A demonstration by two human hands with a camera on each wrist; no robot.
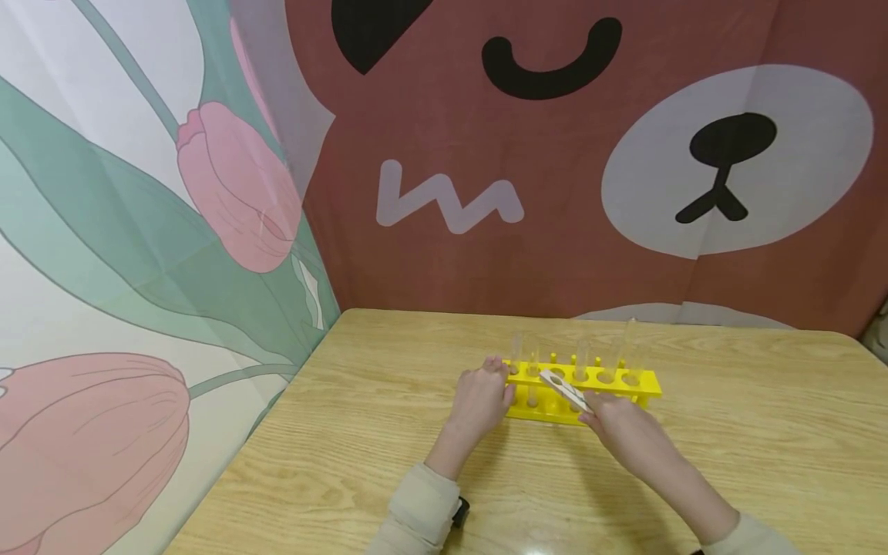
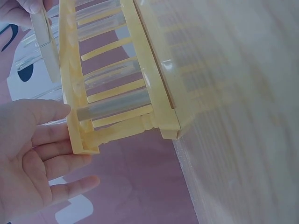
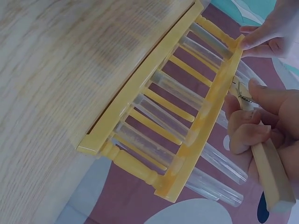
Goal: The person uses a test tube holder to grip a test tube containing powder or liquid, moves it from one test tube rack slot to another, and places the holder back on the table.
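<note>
A yellow test tube rack [image 1: 648, 383] stands on the table, with several clear test tubes [image 3: 180, 91] upright in its holes. My left hand [image 1: 479, 397] holds the left end of the rack's top bar, thumb on the near side and fingers behind, as the left wrist view shows. In my right hand [image 1: 627, 428] is a wooden test tube clamp [image 1: 563, 388] with a metal spring, gripped around its handle. Its tip points left over the rack, close to a tube near the left end. Whether the clamp touches that tube I cannot tell.
The wood-grain table [image 1: 333, 462] extends around the rack on all sides. Behind it hangs a cloth with a brown bear print [image 1: 555, 270], and a tulip-print cloth [image 1: 139, 308] covers the left side.
</note>
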